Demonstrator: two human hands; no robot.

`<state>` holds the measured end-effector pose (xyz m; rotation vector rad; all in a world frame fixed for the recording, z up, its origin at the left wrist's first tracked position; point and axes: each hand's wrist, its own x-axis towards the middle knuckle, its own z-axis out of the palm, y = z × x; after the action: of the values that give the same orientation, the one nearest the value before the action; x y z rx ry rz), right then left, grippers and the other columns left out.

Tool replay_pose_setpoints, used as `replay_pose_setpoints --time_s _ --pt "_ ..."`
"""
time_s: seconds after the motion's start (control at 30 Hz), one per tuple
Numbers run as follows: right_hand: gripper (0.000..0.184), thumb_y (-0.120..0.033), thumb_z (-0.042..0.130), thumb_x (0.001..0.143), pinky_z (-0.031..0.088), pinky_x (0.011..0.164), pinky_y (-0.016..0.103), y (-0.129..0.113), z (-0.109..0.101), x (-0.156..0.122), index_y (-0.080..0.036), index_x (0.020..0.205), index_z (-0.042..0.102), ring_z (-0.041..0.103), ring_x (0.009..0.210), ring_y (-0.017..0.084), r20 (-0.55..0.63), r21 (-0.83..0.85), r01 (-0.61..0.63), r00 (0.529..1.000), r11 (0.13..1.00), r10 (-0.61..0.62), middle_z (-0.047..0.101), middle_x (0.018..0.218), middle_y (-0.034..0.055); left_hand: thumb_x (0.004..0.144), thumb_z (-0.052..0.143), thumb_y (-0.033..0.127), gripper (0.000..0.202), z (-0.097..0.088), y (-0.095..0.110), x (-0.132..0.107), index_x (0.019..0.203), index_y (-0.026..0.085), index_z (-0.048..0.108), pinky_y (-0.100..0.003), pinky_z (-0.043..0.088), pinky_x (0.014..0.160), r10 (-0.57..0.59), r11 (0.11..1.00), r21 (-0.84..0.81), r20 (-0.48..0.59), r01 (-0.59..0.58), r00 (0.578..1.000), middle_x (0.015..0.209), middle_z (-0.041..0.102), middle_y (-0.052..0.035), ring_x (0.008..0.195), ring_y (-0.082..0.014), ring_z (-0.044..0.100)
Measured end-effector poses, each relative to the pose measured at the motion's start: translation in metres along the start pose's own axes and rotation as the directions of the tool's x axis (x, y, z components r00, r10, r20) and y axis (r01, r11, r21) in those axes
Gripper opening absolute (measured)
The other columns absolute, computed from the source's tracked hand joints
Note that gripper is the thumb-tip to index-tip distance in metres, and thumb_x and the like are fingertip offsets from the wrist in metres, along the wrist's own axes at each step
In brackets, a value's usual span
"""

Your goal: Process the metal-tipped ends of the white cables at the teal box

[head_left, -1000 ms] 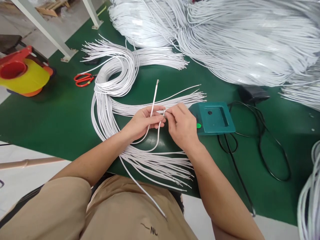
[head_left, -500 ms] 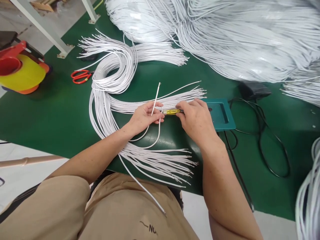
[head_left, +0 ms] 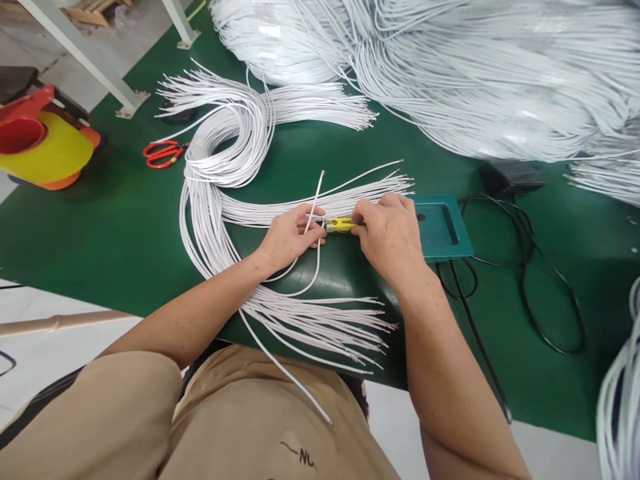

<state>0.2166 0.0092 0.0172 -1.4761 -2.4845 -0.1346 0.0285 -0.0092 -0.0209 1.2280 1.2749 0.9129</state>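
Note:
My left hand (head_left: 289,238) pinches a white cable (head_left: 314,203) between thumb and fingers. One stretch of it sticks up past the fingertips, and another loops down below them. My right hand (head_left: 393,233) is closed around a small yellow tool with a metal tip (head_left: 341,225). That tip points left and meets the cable by my left fingertips; the exact contact is too small to make out. Behind both hands runs a bundle of white cables (head_left: 360,197). Nearer my body, more white cable ends (head_left: 330,327) fan out to the right.
A coiled cable bundle (head_left: 227,150) lies left of centre, with red-handled scissors (head_left: 164,154) beside it. A large cable heap (head_left: 475,73) covers the back. Right of my right hand are a teal tray (head_left: 465,230), a black box (head_left: 513,177) and black cords (head_left: 560,280).
The upright cable end has dropped slightly and shifted a little to the right. The yellow tool has turned a little, showing more of its metal tip. Both hands stay in nearly the same place.

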Motion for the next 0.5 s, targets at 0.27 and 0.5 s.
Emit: replay_pose_setpoints --time_s 0.27,0.5 --pt "0.020 -0.027 0.056 0.089 0.031 0.105 0.053 0.007 -0.007 -0.008 -0.016 0.104 0.064 0.054 0.108 0.031 -0.066 -0.050 -0.044 0.997 0.998 0.041 0.069 0.100 0.0121 0.071 0.070 0.014 0.035 -0.001 0.001 0.001 0.104 0.016 0.058 -0.023 0.057 0.065 -0.057 0.998 -0.026 0.043 0.058 0.997 0.073 0.068 0.0014 0.069 -0.0139 0.071" --pt "0.041 -0.028 0.045 0.095 0.020 0.109 0.066 0.020 0.006 -0.012 -0.013 0.133 0.051 0.042 0.133 0.037 -0.120 -0.108 -0.262 0.961 0.959 0.249 0.054 0.137 0.0200 0.072 0.071 0.016 0.032 -0.009 0.003 0.004 0.101 0.013 0.058 -0.024 0.055 0.066 -0.095 0.985 -0.137 0.076 0.105 0.993 0.075 0.070 -0.0015 0.067 -0.0125 0.069"
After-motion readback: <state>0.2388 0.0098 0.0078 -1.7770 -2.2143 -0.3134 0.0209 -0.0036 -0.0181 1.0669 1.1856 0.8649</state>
